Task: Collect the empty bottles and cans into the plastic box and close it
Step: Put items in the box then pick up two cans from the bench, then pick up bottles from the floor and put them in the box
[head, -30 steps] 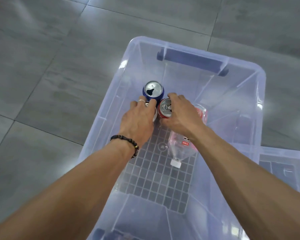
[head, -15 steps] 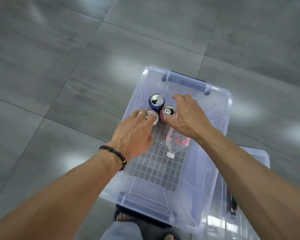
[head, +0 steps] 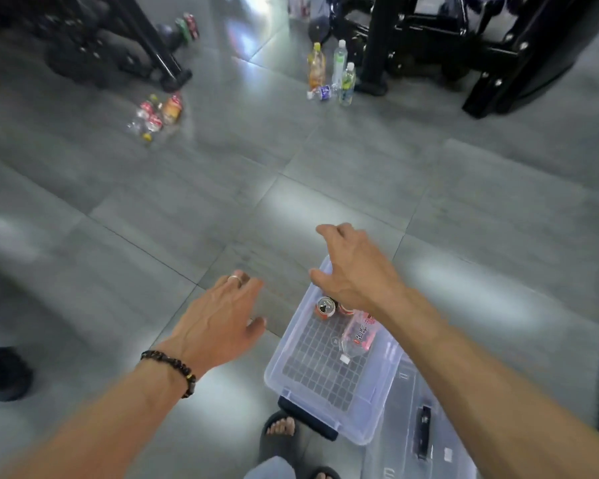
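Both hands empty, fingers spread: left hand (head: 218, 319), right hand (head: 353, 271) over box (head: 329, 406). Next bottles (head: 332, 72) stand upright far ahead-right; second bottle pile (head: 154, 115) lies ahead-left, nearer left hand.

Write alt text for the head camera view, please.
Two empty hands, left and right, hover over a clear plastic box holding cans and a bottle. More bottles stand farther off on the grey floor.
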Demonstrator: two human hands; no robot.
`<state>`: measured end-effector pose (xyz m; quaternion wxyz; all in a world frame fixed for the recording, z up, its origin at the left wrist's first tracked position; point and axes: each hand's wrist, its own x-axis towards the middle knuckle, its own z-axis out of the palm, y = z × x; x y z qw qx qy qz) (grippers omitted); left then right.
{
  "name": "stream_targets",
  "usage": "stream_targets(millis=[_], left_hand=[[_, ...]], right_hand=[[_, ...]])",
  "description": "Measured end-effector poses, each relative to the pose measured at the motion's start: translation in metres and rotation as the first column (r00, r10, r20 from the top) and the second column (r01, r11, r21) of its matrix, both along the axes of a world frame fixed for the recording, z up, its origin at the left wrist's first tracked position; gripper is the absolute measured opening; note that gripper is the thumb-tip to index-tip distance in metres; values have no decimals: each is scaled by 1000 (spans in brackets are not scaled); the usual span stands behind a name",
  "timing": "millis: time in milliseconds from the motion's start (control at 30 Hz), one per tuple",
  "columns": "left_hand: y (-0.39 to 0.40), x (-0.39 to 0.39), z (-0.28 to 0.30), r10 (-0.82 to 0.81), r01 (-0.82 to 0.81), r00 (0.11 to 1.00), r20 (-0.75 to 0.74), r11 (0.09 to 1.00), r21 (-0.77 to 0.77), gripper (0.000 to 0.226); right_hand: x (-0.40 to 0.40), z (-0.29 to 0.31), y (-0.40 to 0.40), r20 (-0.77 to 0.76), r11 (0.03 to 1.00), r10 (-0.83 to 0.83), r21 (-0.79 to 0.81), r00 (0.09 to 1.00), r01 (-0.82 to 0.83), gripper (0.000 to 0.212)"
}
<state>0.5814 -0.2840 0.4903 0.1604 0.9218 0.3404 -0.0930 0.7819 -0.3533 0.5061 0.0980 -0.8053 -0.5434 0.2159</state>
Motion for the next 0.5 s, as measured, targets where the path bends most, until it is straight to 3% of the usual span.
stream_targets(millis=[300, 500], left_hand=[[11, -77, 168, 196, -200, 978, 72, 978, 58, 46], [26, -127, 234, 278, -286, 956, 92, 954, 86, 49]], right_hand=[[-56, 169, 54, 29, 973, 216, 71, 976, -217, 66], [-104, 239, 98, 74, 935, 341, 81, 937, -346, 65]])
